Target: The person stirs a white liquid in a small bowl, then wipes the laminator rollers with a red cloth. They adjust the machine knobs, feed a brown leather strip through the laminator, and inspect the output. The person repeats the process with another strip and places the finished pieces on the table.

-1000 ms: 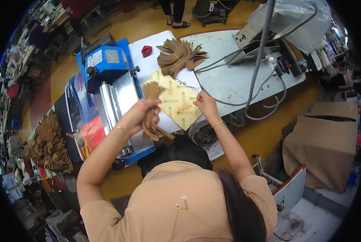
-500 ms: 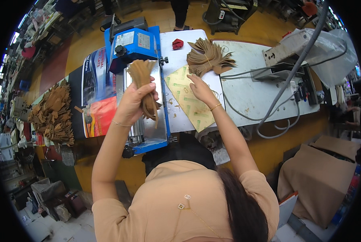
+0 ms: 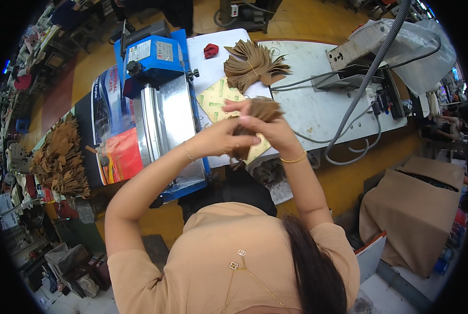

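A bundle of thin brown leather-like strips (image 3: 266, 108) is held up over the front of the white table, its fanned ends blurred. My left hand (image 3: 224, 138) is closed round its lower part from the left. From the right, my right hand (image 3: 277, 134) wraps the same bundle, its fingers meeting the left ones. Whether a rubber band is between the fingers cannot be made out. Beneath the hands lies a yellow printed sheet (image 3: 216, 99), partly hidden. Beyond it sits a larger fanned bundle of brown strips (image 3: 252, 65) with a band round its middle.
To the left stands a blue machine (image 3: 155, 55) with metal rollers (image 3: 153, 118). Further left is a heap of brown pieces (image 3: 61, 157). A small red object (image 3: 211, 51) lies at the table's back. Grey hose (image 3: 367, 99) and cables cross the right side.
My left hand has carried the bundle rightward from above the machine. My right hand has left the yellow sheet and come to the bundle. The view has shifted slightly.
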`<move>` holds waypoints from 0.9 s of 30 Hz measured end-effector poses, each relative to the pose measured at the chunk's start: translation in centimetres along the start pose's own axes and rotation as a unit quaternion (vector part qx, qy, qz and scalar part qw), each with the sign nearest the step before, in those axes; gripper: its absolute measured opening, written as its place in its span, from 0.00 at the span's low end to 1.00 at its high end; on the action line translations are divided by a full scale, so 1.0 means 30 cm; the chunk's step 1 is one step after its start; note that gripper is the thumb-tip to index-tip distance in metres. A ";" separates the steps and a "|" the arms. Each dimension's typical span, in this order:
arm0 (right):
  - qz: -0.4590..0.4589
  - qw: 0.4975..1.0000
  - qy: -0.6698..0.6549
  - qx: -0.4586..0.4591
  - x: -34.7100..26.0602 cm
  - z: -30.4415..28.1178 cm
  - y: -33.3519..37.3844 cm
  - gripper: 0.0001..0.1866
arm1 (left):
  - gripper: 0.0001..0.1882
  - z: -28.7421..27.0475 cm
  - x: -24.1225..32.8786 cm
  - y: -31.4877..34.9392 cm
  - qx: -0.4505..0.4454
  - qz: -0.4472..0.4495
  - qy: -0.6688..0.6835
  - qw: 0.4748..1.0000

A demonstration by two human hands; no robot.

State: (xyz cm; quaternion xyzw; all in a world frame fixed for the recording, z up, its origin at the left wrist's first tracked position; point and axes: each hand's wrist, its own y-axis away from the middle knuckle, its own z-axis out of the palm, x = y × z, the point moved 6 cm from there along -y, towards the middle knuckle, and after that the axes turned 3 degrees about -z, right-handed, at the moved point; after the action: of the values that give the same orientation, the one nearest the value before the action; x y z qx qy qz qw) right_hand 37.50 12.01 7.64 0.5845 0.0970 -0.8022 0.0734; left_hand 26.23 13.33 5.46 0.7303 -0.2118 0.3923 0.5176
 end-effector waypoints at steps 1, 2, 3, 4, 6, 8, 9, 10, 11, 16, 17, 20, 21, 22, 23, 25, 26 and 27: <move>-0.019 0.999 -0.015 0.020 -0.011 -0.044 0.027 0.14 | 0.34 0.003 0.009 0.006 0.040 0.054 -0.097 0.993; 0.005 0.998 0.020 0.057 -0.016 -0.114 0.060 0.15 | 0.36 0.005 0.016 0.021 0.081 0.103 -0.198 0.971; 0.043 0.988 0.060 0.132 -0.010 -0.196 0.092 0.09 | 0.39 -0.005 -0.018 0.031 0.049 0.068 -0.181 0.980; 0.078 0.977 0.077 0.183 -0.007 -0.270 0.129 0.08 | 0.38 -0.026 -0.039 0.053 0.059 0.063 -0.138 0.987; 0.084 0.947 0.154 0.271 -0.005 -0.399 0.184 0.11 | 0.37 -0.073 -0.081 0.106 0.074 0.043 -0.065 0.994; 0.082 0.866 0.405 0.282 0.018 -0.488 0.184 0.11 | 0.32 -0.121 -0.115 0.165 0.098 0.015 0.042 0.994; 0.055 0.821 0.492 0.285 0.048 -0.506 0.174 0.11 | 0.30 -0.143 -0.117 0.198 0.113 0.030 0.081 0.990; 0.028 0.768 0.574 0.284 0.096 -0.506 0.158 0.11 | 0.29 -0.164 -0.124 0.234 0.130 0.031 0.113 0.985; -0.023 0.705 0.653 0.276 0.147 -0.486 0.138 0.12 | 0.27 -0.180 -0.126 0.268 0.147 0.039 0.145 0.978; 0.106 0.641 0.747 0.142 0.598 -0.332 0.041 0.36 | 0.24 -0.200 -0.190 0.400 0.271 0.028 0.226 0.935; 0.088 0.660 0.734 0.133 0.630 -0.305 0.049 0.44 | 0.24 -0.200 -0.209 0.424 0.284 0.029 0.232 0.930; 0.120 0.687 0.711 0.090 0.659 -0.298 0.053 0.59 | 0.24 -0.217 -0.275 0.509 0.340 0.033 0.246 0.907; 0.113 0.695 0.705 0.086 0.638 -0.305 0.069 0.63 | 0.23 -0.218 -0.303 0.539 0.359 0.038 0.259 0.896; 0.131 0.696 0.703 0.061 0.622 -0.320 0.081 0.65 | 0.23 -0.221 -0.328 0.563 0.377 0.052 0.270 0.884; 0.126 0.700 0.701 0.044 0.593 -0.339 0.086 0.67 | 0.22 -0.223 -0.362 0.585 0.411 0.051 0.296 0.861; 0.058 0.691 0.719 0.053 0.521 -0.351 0.112 0.53 | 0.21 -0.232 -0.420 0.618 0.480 0.048 0.276 0.831; 0.047 0.696 0.714 0.059 0.498 -0.365 0.123 0.44 | 0.21 -0.229 -0.446 0.631 0.514 0.045 0.266 0.814; 0.006 0.699 0.712 0.069 0.464 -0.376 0.132 0.35 | 0.20 -0.223 -0.471 0.639 0.544 0.055 0.284 0.787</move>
State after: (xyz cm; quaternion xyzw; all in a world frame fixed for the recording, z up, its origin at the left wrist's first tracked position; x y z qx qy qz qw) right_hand 44.57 10.81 -9.24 0.9852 0.0613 -0.1513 -0.0531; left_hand 1.65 10.94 6.62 0.7338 0.1533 0.6600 0.0485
